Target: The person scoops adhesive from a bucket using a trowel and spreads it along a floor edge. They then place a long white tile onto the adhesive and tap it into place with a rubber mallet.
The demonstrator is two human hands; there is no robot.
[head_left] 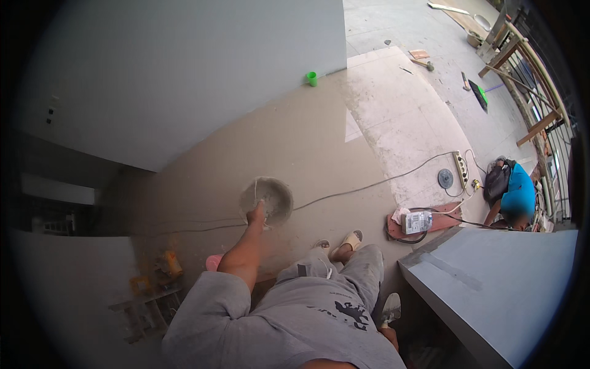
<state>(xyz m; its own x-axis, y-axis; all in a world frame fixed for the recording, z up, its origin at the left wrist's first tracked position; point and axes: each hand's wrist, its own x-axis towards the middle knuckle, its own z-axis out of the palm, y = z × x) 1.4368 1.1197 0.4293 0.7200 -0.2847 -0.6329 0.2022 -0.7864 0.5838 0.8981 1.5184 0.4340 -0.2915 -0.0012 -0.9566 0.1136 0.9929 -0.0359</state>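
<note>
My left arm reaches forward, and my left hand [257, 214] is closed round the thin handle of a round bucket [286, 203]. Greyish wet-looking material shows inside the bucket, which is above or on the tan floor; I cannot tell which. Down by my right leg, my right hand [388, 336] is partly hidden by my shirt. Its fingers are wrapped round a trowel [391, 309] with a pale, smeared blade pointing forward.
A dark cable [353, 192] crosses the floor past the bucket to a power strip [460, 169]. A green cup [311, 79] stands by the wall. Another person in blue [519, 187] is low at the right, beyond a grey ledge [491, 283]. A clear container [416, 222] sits on a reddish board.
</note>
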